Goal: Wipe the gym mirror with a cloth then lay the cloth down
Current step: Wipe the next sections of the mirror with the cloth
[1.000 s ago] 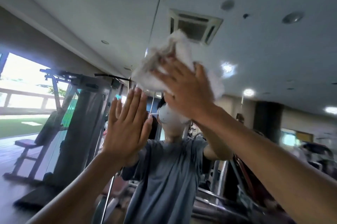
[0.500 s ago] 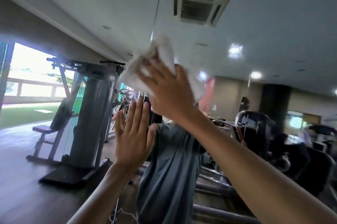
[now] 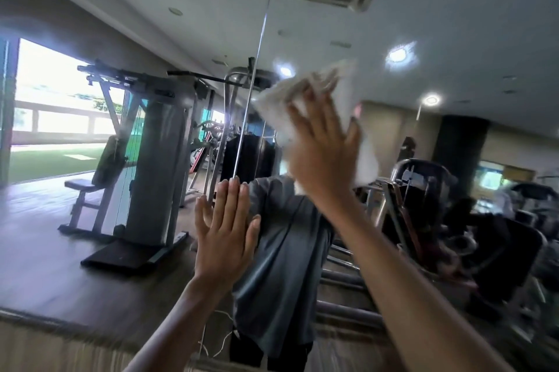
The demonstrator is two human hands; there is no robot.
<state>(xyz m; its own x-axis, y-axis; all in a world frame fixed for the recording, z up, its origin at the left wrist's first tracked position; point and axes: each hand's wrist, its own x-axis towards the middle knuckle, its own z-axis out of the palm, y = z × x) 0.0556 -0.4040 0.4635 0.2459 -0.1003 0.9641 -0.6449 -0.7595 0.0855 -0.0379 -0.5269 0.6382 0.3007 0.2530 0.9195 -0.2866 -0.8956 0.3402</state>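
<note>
Far left, the mirror [image 3: 453, 23] reflects a weight machine [image 3: 151, 144]. In the middle, the left hand [image 3: 225, 229] lies flat on the glass, fingers straight, holding nothing; its palm may leave fresh smudges. Right and higher, the right hand [image 3: 323, 144] presses a white cloth [image 3: 364, 156] to the mirror with spread fingers, not curled round it, so the bunched cloth could slip and fall.

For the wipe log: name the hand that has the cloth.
The right hand presses the white cloth to the mirror; the left hand is flat, bare.

Grey short-slv tee [image 3: 281, 265]
</note>
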